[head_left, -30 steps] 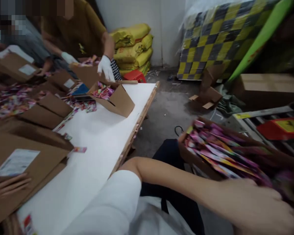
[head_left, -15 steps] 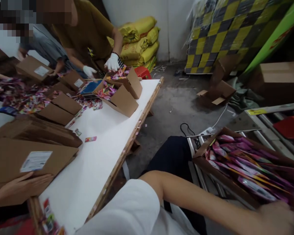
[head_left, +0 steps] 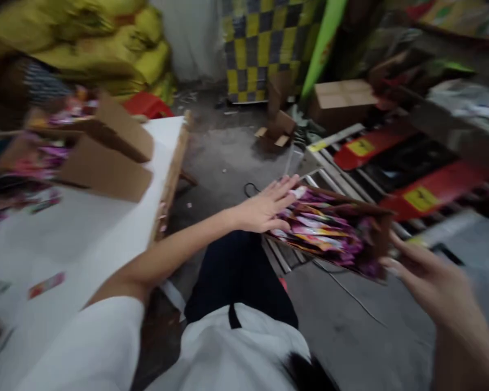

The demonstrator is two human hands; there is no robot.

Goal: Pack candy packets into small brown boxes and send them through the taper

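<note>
A brown cardboard box (head_left: 375, 228) crammed with pink and purple packets (head_left: 318, 228) sits to my right over a metal rack. My left hand (head_left: 269, 209) lies against its near end, fingers stretched flat over the packets. At the box's far right corner is my right hand (head_left: 421, 279), blurred, with thumb and fingers closed on the edge. My white sleeve and dark trousers fill the bottom of the view.
The white table (head_left: 106, 233) with open cartons (head_left: 106, 163) and loose packets is on my left. Yellow sacks (head_left: 106, 49) and a red stool (head_left: 146, 103) stand behind it. Cardboard boxes (head_left: 342, 95), a metal rack (head_left: 330, 163) and red parts (head_left: 432, 187) crowd the right.
My view has swung right, away from the table and the co-workers. My left hand left the flat carton and came to the packet box. My right hand now grips its far corner.
</note>
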